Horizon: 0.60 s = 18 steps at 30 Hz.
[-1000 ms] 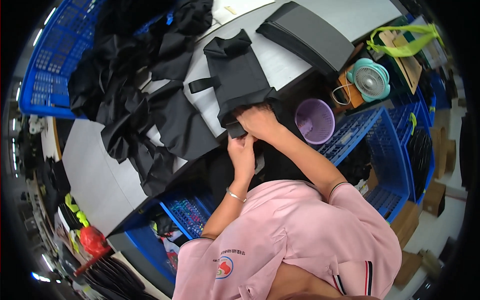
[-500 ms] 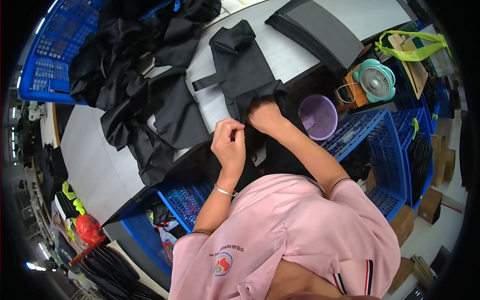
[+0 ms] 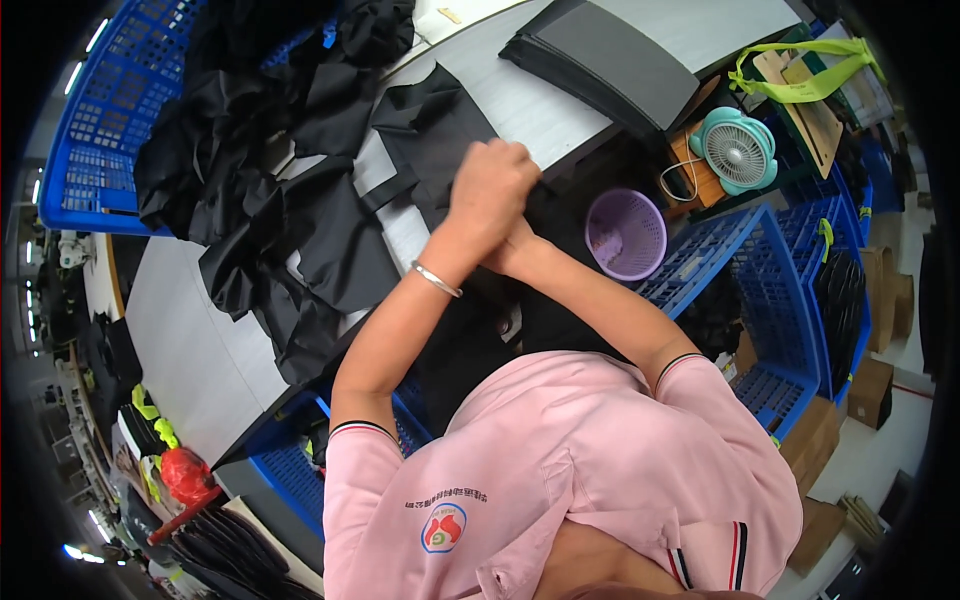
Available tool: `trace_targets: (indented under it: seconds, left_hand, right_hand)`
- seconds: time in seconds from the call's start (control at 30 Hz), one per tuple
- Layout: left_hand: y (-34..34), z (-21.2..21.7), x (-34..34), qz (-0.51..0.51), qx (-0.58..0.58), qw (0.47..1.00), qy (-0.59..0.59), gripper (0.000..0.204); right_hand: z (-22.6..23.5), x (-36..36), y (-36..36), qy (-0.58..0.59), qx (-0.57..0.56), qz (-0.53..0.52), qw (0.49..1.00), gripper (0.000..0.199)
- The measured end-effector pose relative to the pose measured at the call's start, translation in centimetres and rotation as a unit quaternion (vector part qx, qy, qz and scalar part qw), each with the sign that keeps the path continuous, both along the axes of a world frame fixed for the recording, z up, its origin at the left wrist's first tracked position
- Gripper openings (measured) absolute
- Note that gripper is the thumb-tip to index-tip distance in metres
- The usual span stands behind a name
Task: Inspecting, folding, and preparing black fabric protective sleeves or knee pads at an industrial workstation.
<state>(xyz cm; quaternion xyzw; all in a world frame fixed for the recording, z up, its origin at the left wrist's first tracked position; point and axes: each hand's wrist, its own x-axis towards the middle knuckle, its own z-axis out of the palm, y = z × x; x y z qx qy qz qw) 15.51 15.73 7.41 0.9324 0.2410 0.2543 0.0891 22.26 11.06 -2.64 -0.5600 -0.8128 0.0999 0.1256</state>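
Observation:
A black fabric piece (image 3: 425,125) with a strap-like strip on its left side lies at the table's near edge. My left hand (image 3: 495,185) is closed over its near right part, fingers curled and slightly blurred; what they hold is hidden. Under the left wrist, my right hand (image 3: 512,248) reaches in from the right, so the two arms cross at the wrists. Its fingers are out of sight behind the left hand. Dark fabric shows just right of the left knuckles.
More black fabric pieces (image 3: 330,230) are heaped on the left of the grey table (image 3: 200,320), beside a blue crate (image 3: 110,130). A stack of dark panels (image 3: 610,65) lies at the back. To the right are a purple basket (image 3: 640,250), a turquoise fan (image 3: 735,150) and blue crates (image 3: 770,290).
My left hand has moved up and right, crossing over my right hand. The fabric piece has shifted left and its far end has folded down. The whole view has tilted a little.

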Motion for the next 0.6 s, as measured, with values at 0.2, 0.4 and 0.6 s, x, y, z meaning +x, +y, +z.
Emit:
trace_targets:
  seconds: [0.2,0.4,0.6]
  left_hand:
    - [-2.1,0.1,-3.1,-0.049,-0.117,0.987,-0.096,0.014]
    - [-1.3,1.8,-8.6,0.232,-0.273,0.880,-0.311,0.011]
    - [-10.2,-4.6,-8.5,0.306,-0.474,0.733,-0.380,0.023]
  right_hand:
    - [-2.9,4.4,-1.1,0.217,0.038,0.131,0.967,0.031]
    - [3.4,2.6,-2.3,0.092,-0.013,0.015,0.996,0.021]
    - [0.7,2.0,-6.4,0.072,0.094,-0.027,0.993,0.025]
